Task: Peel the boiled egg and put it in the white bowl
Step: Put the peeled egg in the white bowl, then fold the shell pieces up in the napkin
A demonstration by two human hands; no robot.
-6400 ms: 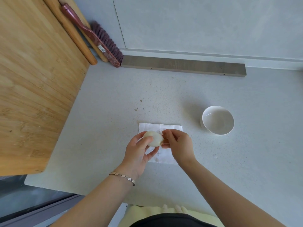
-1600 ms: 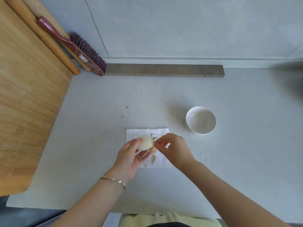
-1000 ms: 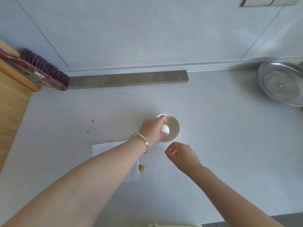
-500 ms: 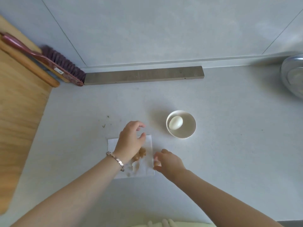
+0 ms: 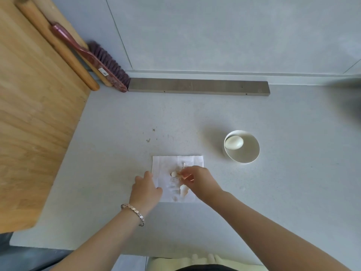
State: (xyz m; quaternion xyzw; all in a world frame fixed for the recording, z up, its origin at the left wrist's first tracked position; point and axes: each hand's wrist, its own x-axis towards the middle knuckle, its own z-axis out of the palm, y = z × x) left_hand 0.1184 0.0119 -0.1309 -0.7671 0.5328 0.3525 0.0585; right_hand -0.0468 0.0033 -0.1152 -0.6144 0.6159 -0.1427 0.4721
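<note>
Where half a second ago the left hand (image 5: 145, 189) hovered over the middle of the paper napkin (image 5: 162, 169), it now rests on the napkin's left edge, fingers loosely curled and holding nothing, a chain bracelet (image 5: 133, 211) on its wrist. The right hand (image 5: 199, 180) has come forward from the napkin's near right corner onto its right half, and its fingertips are pinched together at a brownish bit of eggshell (image 5: 182, 174); whether the bit is lifted or only touched I cannot tell. More shell pieces (image 5: 183, 189) lie scattered on the napkin just near of that spot.

The peeled egg (image 5: 234, 142) lies as before inside the white bowl (image 5: 246, 155), against the far left part of its wall. The bowl stands on the grey countertop (image 5: 273, 192), to the right of the napkin and a little farther away, apart from both hands.

With the head turned, the metal lid seen earlier at the right edge is out of view, and more of the wooden board (image 5: 35, 106) fills the left side. Beyond it, a rolling pin (image 5: 58, 47) and a maroon hand brush (image 5: 93, 59) lean at the far left, the brush's end just beside a grey bar (image 5: 198, 88) that lies along the wall.
</note>
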